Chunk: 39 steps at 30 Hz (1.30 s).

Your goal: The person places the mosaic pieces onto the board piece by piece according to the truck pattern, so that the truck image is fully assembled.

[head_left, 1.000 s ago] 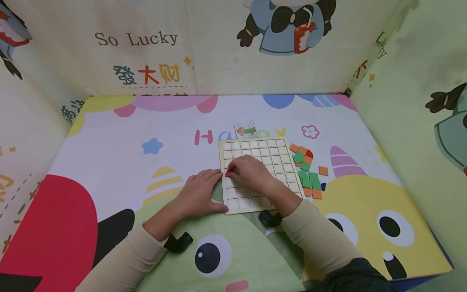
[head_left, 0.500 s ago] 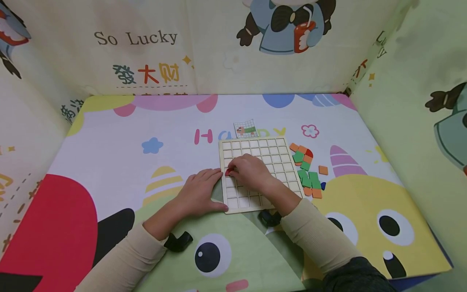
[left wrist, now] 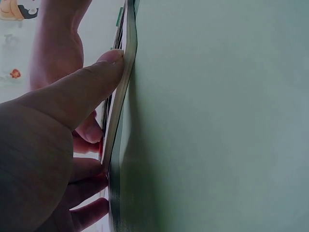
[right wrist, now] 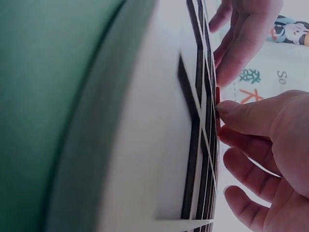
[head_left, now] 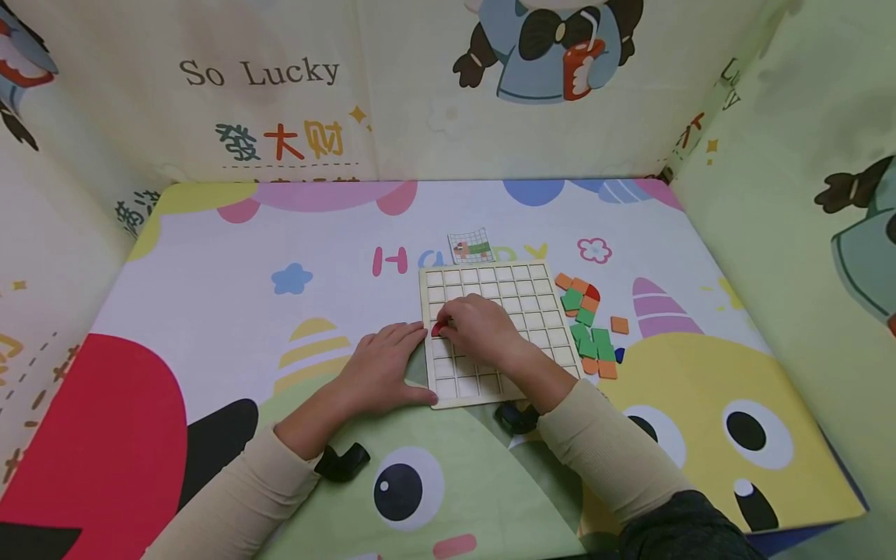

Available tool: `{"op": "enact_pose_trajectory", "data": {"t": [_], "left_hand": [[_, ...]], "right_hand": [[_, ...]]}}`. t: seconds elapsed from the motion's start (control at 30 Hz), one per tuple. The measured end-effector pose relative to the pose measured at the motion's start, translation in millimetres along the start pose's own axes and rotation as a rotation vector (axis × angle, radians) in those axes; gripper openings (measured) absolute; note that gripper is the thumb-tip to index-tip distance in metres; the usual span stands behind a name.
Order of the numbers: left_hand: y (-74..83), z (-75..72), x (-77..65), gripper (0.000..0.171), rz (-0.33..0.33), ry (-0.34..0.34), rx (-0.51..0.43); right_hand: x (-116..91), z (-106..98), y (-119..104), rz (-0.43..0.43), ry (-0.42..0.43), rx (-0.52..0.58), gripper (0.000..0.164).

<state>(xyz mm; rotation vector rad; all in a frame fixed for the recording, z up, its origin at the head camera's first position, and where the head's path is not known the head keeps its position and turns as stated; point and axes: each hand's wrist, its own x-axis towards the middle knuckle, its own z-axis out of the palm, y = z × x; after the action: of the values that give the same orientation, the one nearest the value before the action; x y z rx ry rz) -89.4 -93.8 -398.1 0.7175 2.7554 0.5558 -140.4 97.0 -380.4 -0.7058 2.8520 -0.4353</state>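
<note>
In the head view a pale wooden grid board (head_left: pixel 530 323) lies on the patterned cloth. My right hand (head_left: pixel 483 330) reaches over its left column, thumb and index finger pinching a small red tile (head_left: pixel 437 330). From the right wrist view, the thumb sits right against the red tile's edge at the board's surface, the other fingers curving loosely alongside. My left hand (head_left: pixel 386 369) rests at the board's left side with fingers extended; the fingertips touch the upper part of that edge and the thumb (left wrist: pixel 112 57) presses near the front corner. Most of the red tile is hidden by the fingers.
Several orange, green and red tiles (head_left: pixel 601 342) lie loosely along the board's right side, with a dark blue piece (head_left: pixel 620 355) beside them. Behind the board is a small picture card (head_left: pixel 471 246) showing a gridded figure. Printed cloth walls (head_left: pixel 406 93) enclose the table at the back and sides.
</note>
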Motion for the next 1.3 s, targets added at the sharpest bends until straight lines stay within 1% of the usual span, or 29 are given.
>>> {"op": "enact_pose_trajectory", "data": {"t": [0.4,0.57,0.73,0.83,1.0,1.2,1.3], "left_hand": [[0.9,-1.5,0.2,0.098,-0.005,-0.009,-0.007],[0.5,-0.6,0.2,0.098,-0.004,-0.008,-0.005],[0.0,0.7,0.0,0.098,-0.003,0.002,-0.004],[0.1,1.0,0.0,0.098,-0.004,0.003,-0.008],[0.1,1.9,0.1,0.099,-0.005,-0.004,-0.008],[0.6,1.3,-0.7,0.099,-0.004,-0.003,-0.010],[0.7,1.2,-1.0,0.098,-0.004,0.000,-0.011]], "right_hand": [[0.4,-1.0,-0.7,0.013,-0.011,0.008,0.017],[-1.2,-0.9,1.6,0.014,-0.013,0.014,0.023],[-5.6,-6.9,8.1,0.039,0.008,0.069,0.029],[-9.7,-13.6,15.2,0.058,0.019,0.109,0.030],[-20.5,-23.8,33.2,0.083,0.027,0.174,0.033],[-36.5,-33.6,57.9,0.119,0.075,0.200,0.038],[-45.8,-38.6,69.7,0.137,0.091,0.236,0.040]]}}
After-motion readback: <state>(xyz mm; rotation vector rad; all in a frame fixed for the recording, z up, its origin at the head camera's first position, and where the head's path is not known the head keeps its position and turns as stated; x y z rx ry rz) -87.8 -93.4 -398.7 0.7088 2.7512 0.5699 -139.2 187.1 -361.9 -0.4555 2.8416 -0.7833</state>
